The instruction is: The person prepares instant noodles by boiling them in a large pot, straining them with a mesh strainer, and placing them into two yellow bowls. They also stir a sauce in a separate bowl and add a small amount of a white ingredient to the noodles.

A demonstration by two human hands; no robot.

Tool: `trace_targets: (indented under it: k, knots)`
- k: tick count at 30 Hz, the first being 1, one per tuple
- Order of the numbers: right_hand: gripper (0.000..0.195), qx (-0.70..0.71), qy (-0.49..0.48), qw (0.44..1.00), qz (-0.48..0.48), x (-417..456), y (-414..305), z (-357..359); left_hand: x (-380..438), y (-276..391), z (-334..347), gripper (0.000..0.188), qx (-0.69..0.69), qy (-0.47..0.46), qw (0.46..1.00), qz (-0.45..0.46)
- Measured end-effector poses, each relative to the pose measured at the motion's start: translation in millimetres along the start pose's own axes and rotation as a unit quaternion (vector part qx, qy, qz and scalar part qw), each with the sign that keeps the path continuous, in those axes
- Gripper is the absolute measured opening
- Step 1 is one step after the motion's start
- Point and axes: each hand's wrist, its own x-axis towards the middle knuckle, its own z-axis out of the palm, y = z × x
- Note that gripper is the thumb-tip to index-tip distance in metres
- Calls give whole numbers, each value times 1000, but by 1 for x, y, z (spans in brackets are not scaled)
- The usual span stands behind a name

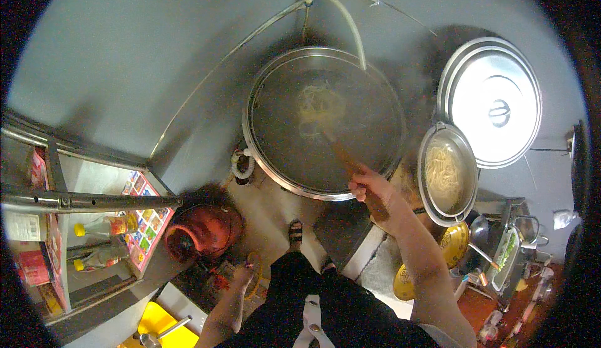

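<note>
A large round metal pot point(300, 197) full of steaming liquid stands before me, with a pale clump of noodles point(321, 106) near its middle. Over the near right rim, my right hand point(373, 188) grips a long wooden stick point(347, 158), whose far end reaches into the steam by the noodles. My left hand point(243, 273) hangs low at my left side, near a yellow round rim; whether it holds anything is unclear. Right of the pot, a metal basin point(422, 174) contains more pale noodles point(442, 169) in liquid.
A water hose point(354, 24) hangs over the pot. A large metal lid point(474, 134) leans at the right. Yellow bowls point(454, 244), a ladle point(481, 254) and a tray of chopped greens point(506, 259) are lower right. A red gas cylinder point(206, 233) and a shelf with bottles point(105, 226) stand left.
</note>
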Motion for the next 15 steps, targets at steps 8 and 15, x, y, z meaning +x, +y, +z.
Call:
trace_targets:
  k: [8, 15]
  knots:
    - [66, -9, 0, 996, -84, -59, 36, 19, 38, -38, 44, 24, 199, 272, 892, 303]
    - [33, 238, -51, 968, -55, -129, 77, 53, 78, -25, 60, 22, 382, 185, 890, 170]
